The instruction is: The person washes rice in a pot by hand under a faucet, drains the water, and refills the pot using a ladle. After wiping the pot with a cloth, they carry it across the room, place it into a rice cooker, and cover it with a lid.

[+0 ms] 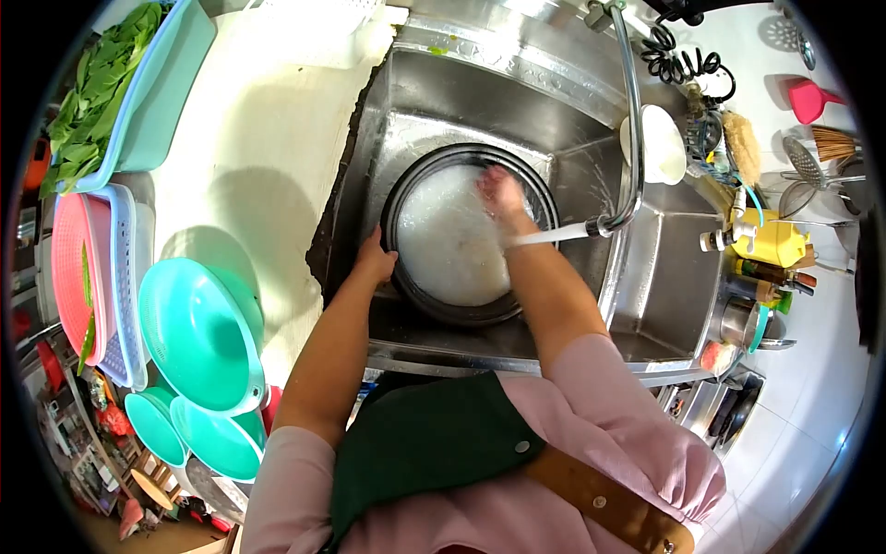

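Observation:
A dark round pot (395,205) stands in the steel sink, full of cloudy white water (449,242). My left hand (374,260) grips the pot's left rim, thumb on the edge and fingers along the outside. Over the right part of the water is my right hand (501,191), smeared by motion, so its fingers are not clear. From the curved metal faucet (635,129), a white stream of water (554,234) runs toward my right forearm and the pot. What lies under the cloudy surface is hidden.
The steel sink (591,171) has a second basin (660,277) on the right. White bowls (657,145) sit by the faucet. To the left, a pale counter (268,120) holds a blue bin (152,120) of leafy greens (106,88). Green basins (198,332) stand lower left, near a pink basket (78,268).

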`<state>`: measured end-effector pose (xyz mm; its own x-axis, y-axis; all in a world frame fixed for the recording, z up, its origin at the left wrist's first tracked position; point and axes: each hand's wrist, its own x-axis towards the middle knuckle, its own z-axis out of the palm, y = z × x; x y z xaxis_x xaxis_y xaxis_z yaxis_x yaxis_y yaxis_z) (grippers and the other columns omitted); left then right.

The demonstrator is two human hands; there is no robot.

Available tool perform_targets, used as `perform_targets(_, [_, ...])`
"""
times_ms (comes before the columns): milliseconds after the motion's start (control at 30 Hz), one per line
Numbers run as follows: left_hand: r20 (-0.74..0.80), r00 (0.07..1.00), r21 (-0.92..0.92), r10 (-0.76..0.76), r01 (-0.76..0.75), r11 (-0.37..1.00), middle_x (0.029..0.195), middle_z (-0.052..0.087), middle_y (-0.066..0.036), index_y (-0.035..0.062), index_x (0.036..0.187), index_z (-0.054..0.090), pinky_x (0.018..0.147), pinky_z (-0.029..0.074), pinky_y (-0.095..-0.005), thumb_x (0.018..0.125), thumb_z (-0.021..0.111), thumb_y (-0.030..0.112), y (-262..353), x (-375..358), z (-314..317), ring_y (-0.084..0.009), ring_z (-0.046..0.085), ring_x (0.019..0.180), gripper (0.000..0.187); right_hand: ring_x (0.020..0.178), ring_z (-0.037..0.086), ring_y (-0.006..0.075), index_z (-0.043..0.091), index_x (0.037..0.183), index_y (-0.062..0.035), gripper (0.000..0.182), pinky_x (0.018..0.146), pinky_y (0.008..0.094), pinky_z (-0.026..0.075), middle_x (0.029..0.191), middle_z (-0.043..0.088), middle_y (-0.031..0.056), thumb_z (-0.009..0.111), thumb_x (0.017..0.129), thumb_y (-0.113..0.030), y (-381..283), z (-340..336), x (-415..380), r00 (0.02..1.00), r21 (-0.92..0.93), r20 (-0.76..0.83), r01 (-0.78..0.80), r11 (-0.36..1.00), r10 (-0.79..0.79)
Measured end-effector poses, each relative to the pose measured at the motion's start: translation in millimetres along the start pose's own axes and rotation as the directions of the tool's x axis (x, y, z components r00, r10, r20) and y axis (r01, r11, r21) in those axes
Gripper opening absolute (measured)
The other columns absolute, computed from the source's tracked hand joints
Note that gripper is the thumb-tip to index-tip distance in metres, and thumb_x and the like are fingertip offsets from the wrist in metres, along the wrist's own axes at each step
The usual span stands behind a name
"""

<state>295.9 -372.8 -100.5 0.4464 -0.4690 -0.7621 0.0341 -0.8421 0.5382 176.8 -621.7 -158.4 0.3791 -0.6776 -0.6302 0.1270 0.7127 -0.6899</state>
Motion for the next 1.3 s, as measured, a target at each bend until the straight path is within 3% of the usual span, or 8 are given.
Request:
perform_targets(233, [-0.059, 0.998, 0.094, 0.020, -0.015, 0.995, 0.128, 0.033, -0.015, 0.0159, 0.133, 0.019, 0.075, 0.049, -0.0391, 0.076, 0.058, 0.010, -4.1, 9.4, 5.2, -0.0323, 0.045, 0.106, 0.069, 0.068, 0.054, 0.0176, 0.053, 0.094, -0.0115, 0.017, 0.057, 0.0318, 0.045, 0.076, 0.054, 0.0022, 0.046, 0.080, -0.016, 97.1, -276.7, 57.0, 0.977, -0.815, 0.013, -0.114, 0.569, 0.215])
perform_targets(400, [-0.066, 0.997, 0.321, 0.030, -0.007, 0.947, 0.131, 0.030, -0.017, 0.0058, 0.133, 0.014, 0.096, 0.032, -0.0352, 0.077, 0.052, 0.011, 21.9, -15.4, 0.0, -0.0314, 0.036, 0.115, 0.068, 0.054, 0.045, 0.0106, 0.054, 0.087, -0.0038, 0.009, 0.046, 0.0243, 0.037, 0.066, 0.051, 0.0005, 0.051, 0.080, -0.009, -103.9, -34.4, -157.4, 0.918, -0.438, -0.108, 0.301, 0.847, -0.382])
perform_targets(633, [-0.141, 0.884, 0.533, 0.445, -0.311, 0.787, 0.127, 0.035, -0.014, 0.0049, 0.122, 0.035, 0.090, 0.037, -0.0362, 0.078, 0.050, 0.008, 30.8, -80.5, -21.7, -0.0312, 0.037, 0.114, 0.047, 0.086, 0.050, 0.0181, 0.060, 0.089, -0.0076, 0.017, 0.077, 0.0309, 0.037, 0.097, 0.058, 0.0030, 0.053, 0.079, -0.020, -278.2, 91.4, -281.0, 0.200, -0.309, 0.950, 0.726, -0.615, -0.241])
perform_targets(833, [-0.371, 0.346, 0.596, 0.862, -0.623, 0.507, 0.110, 0.049, -0.012, 0.0053, 0.098, 0.053, 0.089, 0.033, -0.0418, 0.071, 0.058, 0.008, 35.1, -152.3, -79.1, -0.0346, 0.041, 0.107, 0.028, 0.078, 0.044, 0.0161, 0.062, 0.069, -0.0132, 0.011, 0.067, 0.0312, 0.036, 0.099, 0.057, -0.0095, 0.059, 0.071, -0.024, -324.4, 40.8, -286.4, 0.491, -0.208, 0.871, 0.329, -0.921, -0.021])
perform_targets(1033, [-0.488, 0.595, 0.653, 0.639, -0.236, 0.720, 0.134, 0.025, -0.013, -0.0012, 0.126, 0.029, 0.099, 0.018, -0.0474, 0.081, 0.049, 0.025, -1.4, -137.2, -87.8, -0.0325, 0.021, 0.124, 0.056, 0.069, 0.052, 0.0307, 0.057, 0.083, -0.0019, 0.014, 0.060, 0.0386, 0.044, 0.084, 0.058, 0.0141, 0.054, 0.070, -0.007, -314.5, -58.3, -242.3, 0.217, -0.494, 0.869, 0.382, -0.781, -0.444])
perform_targets(1133, [-0.470, 0.605, 0.721, 0.643, -0.158, 0.675, 0.136, 0.023, -0.011, 0.0024, 0.126, 0.031, 0.101, 0.014, -0.0474, 0.083, 0.043, 0.035, -1.7, -139.1, -87.8, -0.0302, 0.019, 0.125, 0.056, 0.084, 0.055, 0.0342, 0.054, 0.099, -0.0003, 0.031, 0.073, 0.0381, 0.044, 0.090, 0.058, 0.0185, 0.054, 0.075, -0.021, -205.5, -61.6, -262.8, 0.940, -0.953, 0.295, 0.302, 0.017, -0.172])
perform_targets(1267, [-0.566, 0.584, 0.668, 0.582, -0.090, 0.739, 0.137, 0.017, -0.015, 0.0084, 0.128, 0.031, 0.101, 0.012, -0.0465, 0.084, 0.040, 0.034, -0.2, -140.6, -86.6, -0.0314, 0.015, 0.127, 0.052, 0.099, 0.051, 0.0323, 0.050, 0.100, 0.0082, 0.054, 0.082, 0.0363, 0.042, 0.099, 0.054, 0.0256, 0.063, 0.070, -0.035, -39.7, -180.5, -178.8, 0.977, -0.961, 0.130, 0.167, -0.222, 0.170])
perform_targets(1300, [-0.552, 0.586, 0.678, 0.593, -0.100, 0.728, 0.137, 0.017, -0.015, 0.0093, 0.128, 0.031, 0.101, 0.012, -0.0464, 0.084, 0.040, 0.033, -0.6, -138.6, -86.3, -0.0317, 0.014, 0.127, 0.051, 0.100, 0.050, 0.0331, 0.047, 0.104, 0.0077, 0.053, 0.081, 0.0400, 0.043, 0.105, 0.050, 0.0244, 0.061, 0.073, -0.032, -32.9, -152.0, -194.5, 0.908, -0.881, -0.280, -0.372, 0.293, 0.311])
